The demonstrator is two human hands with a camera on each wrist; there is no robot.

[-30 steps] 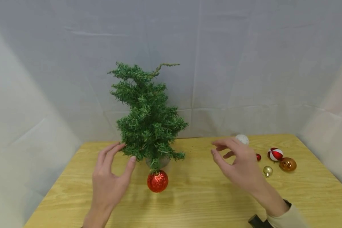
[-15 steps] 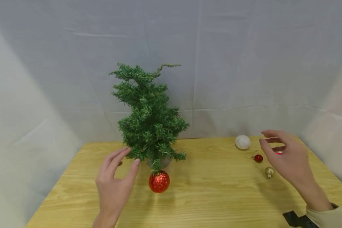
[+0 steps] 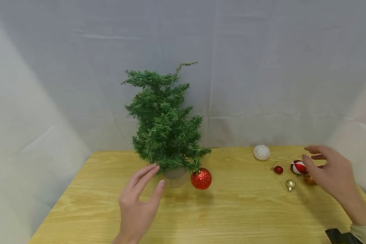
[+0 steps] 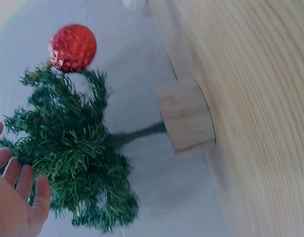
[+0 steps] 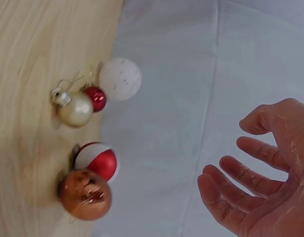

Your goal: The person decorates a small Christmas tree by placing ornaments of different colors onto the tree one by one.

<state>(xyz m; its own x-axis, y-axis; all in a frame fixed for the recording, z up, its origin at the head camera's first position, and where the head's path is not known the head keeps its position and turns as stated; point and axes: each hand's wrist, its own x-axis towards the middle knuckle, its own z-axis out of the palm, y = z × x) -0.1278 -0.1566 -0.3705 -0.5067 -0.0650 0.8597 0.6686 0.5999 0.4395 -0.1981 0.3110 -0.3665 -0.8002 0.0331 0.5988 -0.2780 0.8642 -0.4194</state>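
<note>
A small artificial Christmas tree (image 3: 164, 125) stands upright on a round wooden base (image 4: 186, 116). One large shiny red bauble (image 3: 201, 178) hangs from a low branch on its right side. My left hand (image 3: 140, 203) is beside the lower front branches, fingers spread and nothing held; whether the fingertips touch the needles I cannot tell. Over at the right, my right hand (image 3: 332, 173) hovers above the loose baubles with its fingers loosely bent and holding nothing. Closest to it are a red-and-white bauble (image 3: 298, 167) and a copper bauble (image 5: 85, 195), partly hidden by the hand in the head view.
Farther left in that group lie a small gold bauble (image 3: 290, 185), a small dark red bauble (image 3: 278, 169) and a speckled white bauble (image 3: 261, 152). All rest on the wooden table (image 3: 231, 213). Pale cloth (image 3: 247, 67) hangs behind and along both sides.
The tree has turned, carrying its red bauble from the front round to the right. My left hand has shifted slightly right. My right hand has travelled right, over the loose baubles.
</note>
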